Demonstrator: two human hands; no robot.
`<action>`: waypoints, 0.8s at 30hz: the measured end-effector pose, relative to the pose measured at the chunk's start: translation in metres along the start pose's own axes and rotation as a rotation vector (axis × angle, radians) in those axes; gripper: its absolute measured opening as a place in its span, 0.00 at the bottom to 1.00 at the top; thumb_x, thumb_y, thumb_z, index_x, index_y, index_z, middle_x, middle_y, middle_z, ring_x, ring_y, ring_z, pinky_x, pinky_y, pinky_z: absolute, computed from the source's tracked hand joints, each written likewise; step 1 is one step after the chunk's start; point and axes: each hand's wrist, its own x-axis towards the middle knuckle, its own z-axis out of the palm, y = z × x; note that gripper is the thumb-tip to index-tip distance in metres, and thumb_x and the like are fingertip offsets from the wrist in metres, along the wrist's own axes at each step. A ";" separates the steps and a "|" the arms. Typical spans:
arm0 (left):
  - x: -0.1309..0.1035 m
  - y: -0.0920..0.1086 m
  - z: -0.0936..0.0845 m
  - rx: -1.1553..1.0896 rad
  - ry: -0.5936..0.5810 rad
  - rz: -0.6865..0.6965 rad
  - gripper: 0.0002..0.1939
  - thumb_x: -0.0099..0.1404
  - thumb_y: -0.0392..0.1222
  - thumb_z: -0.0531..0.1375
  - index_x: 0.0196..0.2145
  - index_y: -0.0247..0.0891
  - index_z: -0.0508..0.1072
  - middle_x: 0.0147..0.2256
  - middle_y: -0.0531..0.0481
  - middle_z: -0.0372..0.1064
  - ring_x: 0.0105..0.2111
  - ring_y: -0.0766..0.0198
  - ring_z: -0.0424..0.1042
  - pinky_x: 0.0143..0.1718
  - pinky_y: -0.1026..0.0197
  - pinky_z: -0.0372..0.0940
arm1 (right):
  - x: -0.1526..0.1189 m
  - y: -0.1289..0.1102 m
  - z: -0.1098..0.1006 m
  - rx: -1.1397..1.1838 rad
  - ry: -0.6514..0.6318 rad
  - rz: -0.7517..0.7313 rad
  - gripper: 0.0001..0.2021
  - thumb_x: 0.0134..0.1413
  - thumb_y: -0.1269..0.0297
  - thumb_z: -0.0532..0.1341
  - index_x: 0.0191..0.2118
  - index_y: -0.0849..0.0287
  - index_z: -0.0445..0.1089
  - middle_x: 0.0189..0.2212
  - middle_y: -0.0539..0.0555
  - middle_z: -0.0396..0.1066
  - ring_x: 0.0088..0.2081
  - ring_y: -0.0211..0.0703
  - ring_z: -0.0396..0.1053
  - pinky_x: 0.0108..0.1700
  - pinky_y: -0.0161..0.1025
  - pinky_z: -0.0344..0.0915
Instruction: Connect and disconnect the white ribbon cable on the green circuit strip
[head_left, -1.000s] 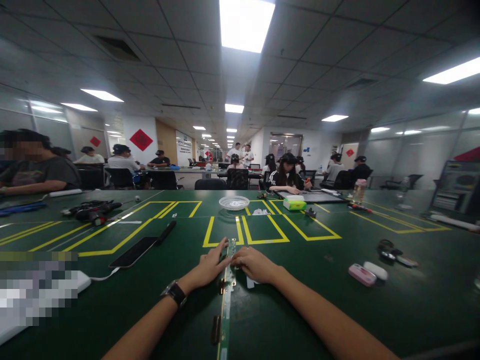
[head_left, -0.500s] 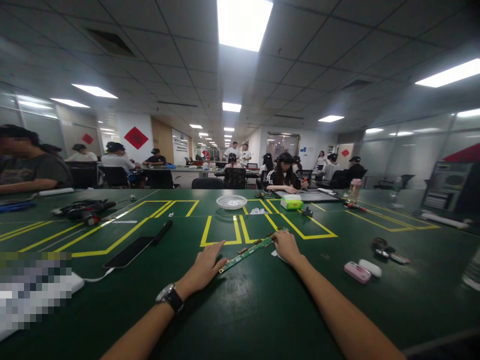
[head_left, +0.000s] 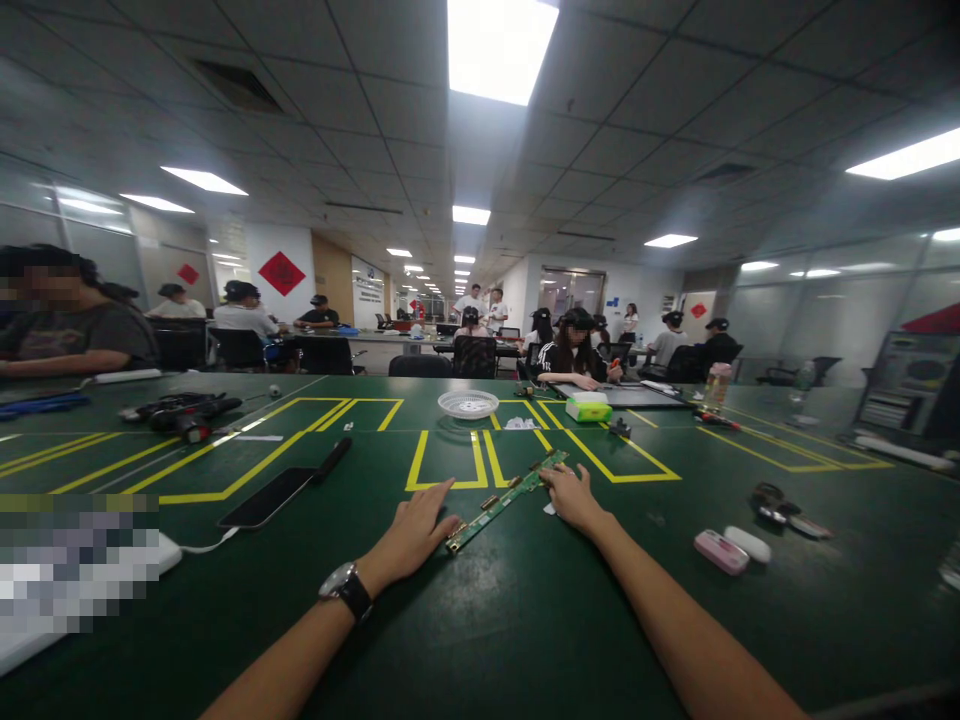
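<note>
A long, narrow green circuit board [head_left: 501, 504] with brownish connectors along one edge lies slantwise on the dark green table. At its near-left end is my left hand [head_left: 415, 528], fingers stretched out and thumb beside the board's tip. My right hand [head_left: 576, 497] is at the far-right part, its slightly bent fingers apart and fingertips at the board's edge. I cannot tell how firmly they touch. A small white piece [head_left: 550, 509] shows just under the right hand.
Beyond the board stand a white basket [head_left: 468, 404] and a green tissue pack [head_left: 588, 407]. A black phone [head_left: 268, 497] with a cable lies left. On the right are a pink case [head_left: 721, 552], a white case [head_left: 748, 545] and a dark metal object [head_left: 787, 510]. A person [head_left: 574, 350] sits across the table.
The board has turned a little, its far end swinging away from me. My right hand's fingers have loosened and drawn back, uncovering that end. The view has shifted slightly.
</note>
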 end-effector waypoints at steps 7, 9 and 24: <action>0.002 0.002 -0.002 0.047 -0.007 0.071 0.26 0.70 0.54 0.44 0.61 0.41 0.55 0.59 0.45 0.56 0.58 0.55 0.54 0.55 0.52 0.53 | 0.001 -0.007 -0.009 0.091 -0.015 -0.223 0.20 0.53 0.76 0.49 0.46 0.55 0.72 0.50 0.55 0.70 0.56 0.50 0.60 0.60 0.60 0.38; 0.001 0.003 -0.002 0.059 -0.011 0.103 0.25 0.70 0.53 0.46 0.61 0.43 0.55 0.59 0.46 0.56 0.58 0.56 0.54 0.55 0.52 0.53 | -0.003 -0.025 -0.014 0.141 -0.032 -0.332 0.20 0.51 0.76 0.50 0.44 0.55 0.73 0.50 0.53 0.71 0.56 0.49 0.61 0.60 0.56 0.44; -0.005 0.000 -0.006 0.133 -0.167 0.129 0.27 0.67 0.59 0.48 0.60 0.46 0.57 0.61 0.45 0.53 0.60 0.52 0.51 0.54 0.49 0.50 | -0.025 -0.094 -0.032 0.137 0.014 -0.338 0.14 0.58 0.73 0.52 0.47 0.63 0.71 0.46 0.58 0.72 0.49 0.45 0.65 0.54 0.40 0.59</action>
